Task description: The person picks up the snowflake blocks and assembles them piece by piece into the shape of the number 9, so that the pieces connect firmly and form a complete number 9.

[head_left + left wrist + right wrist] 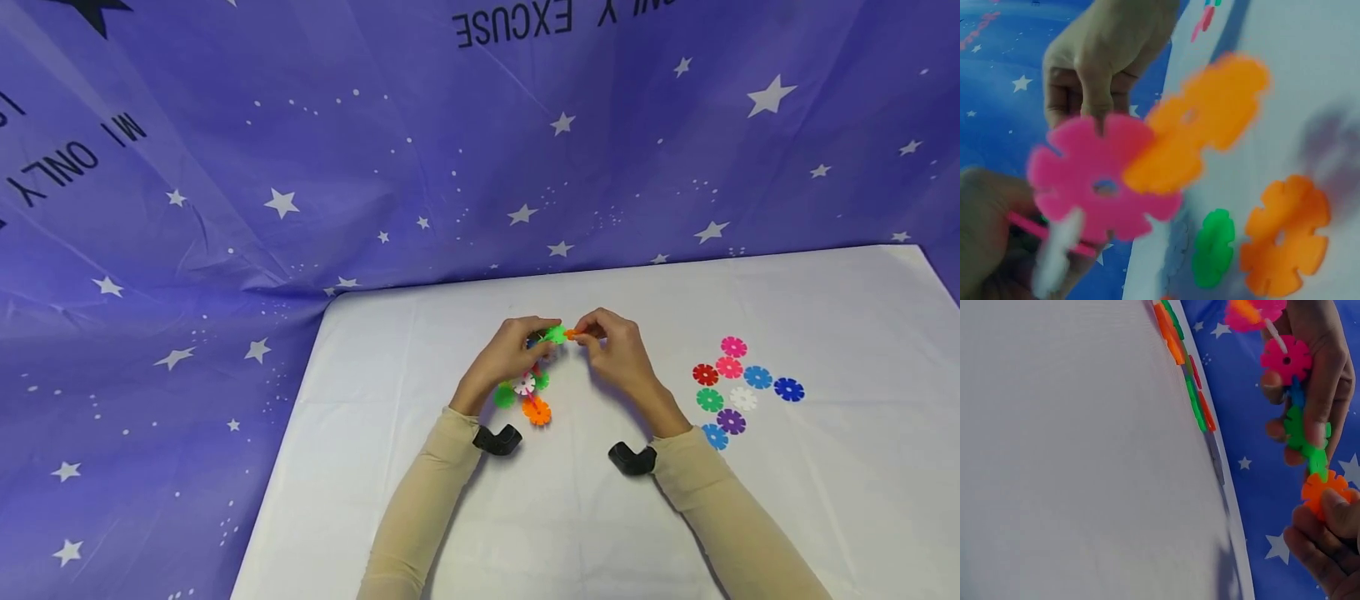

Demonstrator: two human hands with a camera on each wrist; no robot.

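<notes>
My left hand [512,352] grips a chain of notched plastic discs over the table. A bright green disc [557,334] shows between its thumb and fingers. At the end of the chain, my right hand [621,354] pinches an orange disc [1324,487], whose edge meets a green disc [1317,461]. Further along, the right wrist view has a blue disc [1297,392] and a pink disc [1287,359]. Close to the left wrist camera are a larger-looking pink disc [1075,156], an orange disc [1229,100] and a blurred white disc [1057,256]. The left fingers hide part of the chain.
Below the left hand, a green disc [505,396] and an orange disc [537,411] show near the white-covered table [555,517]. Several loose discs, among them a purple disc [731,421] and a red disc [705,374], lie to the right. Behind hangs a purple star-patterned cloth [420,167].
</notes>
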